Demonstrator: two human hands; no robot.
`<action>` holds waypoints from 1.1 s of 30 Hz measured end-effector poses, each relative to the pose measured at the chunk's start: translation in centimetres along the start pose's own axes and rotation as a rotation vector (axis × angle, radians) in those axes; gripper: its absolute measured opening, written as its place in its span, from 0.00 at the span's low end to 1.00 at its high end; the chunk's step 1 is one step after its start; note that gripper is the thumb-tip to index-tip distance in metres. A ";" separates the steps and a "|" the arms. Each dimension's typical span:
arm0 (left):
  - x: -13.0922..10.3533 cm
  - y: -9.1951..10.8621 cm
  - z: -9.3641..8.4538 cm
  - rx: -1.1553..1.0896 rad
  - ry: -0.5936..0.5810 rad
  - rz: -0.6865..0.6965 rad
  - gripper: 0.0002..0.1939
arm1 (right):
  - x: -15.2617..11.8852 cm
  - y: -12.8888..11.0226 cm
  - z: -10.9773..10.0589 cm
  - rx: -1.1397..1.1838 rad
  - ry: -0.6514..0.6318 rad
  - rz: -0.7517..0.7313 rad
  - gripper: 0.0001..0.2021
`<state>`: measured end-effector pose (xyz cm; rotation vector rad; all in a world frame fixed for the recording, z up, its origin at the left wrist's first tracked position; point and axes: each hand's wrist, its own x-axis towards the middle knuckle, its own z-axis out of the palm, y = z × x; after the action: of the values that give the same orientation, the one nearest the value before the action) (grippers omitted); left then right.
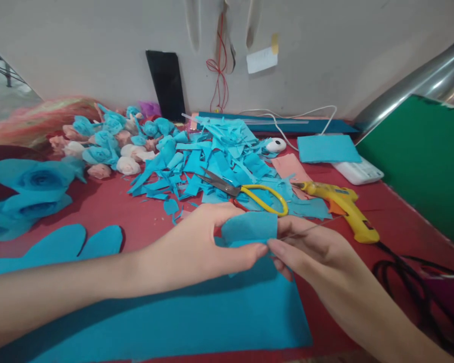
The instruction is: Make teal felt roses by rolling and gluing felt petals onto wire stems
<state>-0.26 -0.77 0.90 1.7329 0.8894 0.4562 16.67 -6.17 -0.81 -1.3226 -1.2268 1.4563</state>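
Near the middle, a curled blue paper petal (249, 227) is held between both hands. My left hand (208, 244) wraps round its left side, with the thumb pressed along its lower edge. My right hand (314, 247) pinches the petal's lower right corner, and a thin wire (312, 228) runs from the fingertips up to the right. Under the hands lies a large blue sheet (196, 322). Scissors with yellow and red handles (263, 197) rest just beyond the petal, on a heap of blue paper scraps (208, 156).
A yellow glue gun (342, 204) lies at the right, its black cable (397, 277) coiled nearby. Small blue, pink and white paper roses (106, 143) fill the back left; large blue flowers (34, 191) are nearer. A black phone (166, 85) leans on the wall. A green board (423, 166) stands right.
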 end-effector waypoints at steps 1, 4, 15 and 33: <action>0.1 0.0 0.0 0.005 -0.008 -0.007 0.06 | 0.1 0.0 0.1 0.005 0.009 -0.011 0.02; 0.2 0.1 -0.1 0.015 -0.029 -0.054 0.05 | 0.2 -0.2 0.1 -0.016 0.028 -0.047 0.01; 0.2 -0.1 0.1 -0.038 -0.034 -0.056 0.05 | 0.1 -0.6 0.2 -0.034 0.056 -0.088 0.01; 0.2 0.0 -0.2 -0.343 -0.091 -0.231 0.06 | -0.6 -1.4 -2.5 -0.399 0.045 -0.125 0.10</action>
<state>-0.27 -0.47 1.00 1.3110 0.8771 0.3491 19.11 -6.09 0.75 -1.4960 -1.5967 1.1235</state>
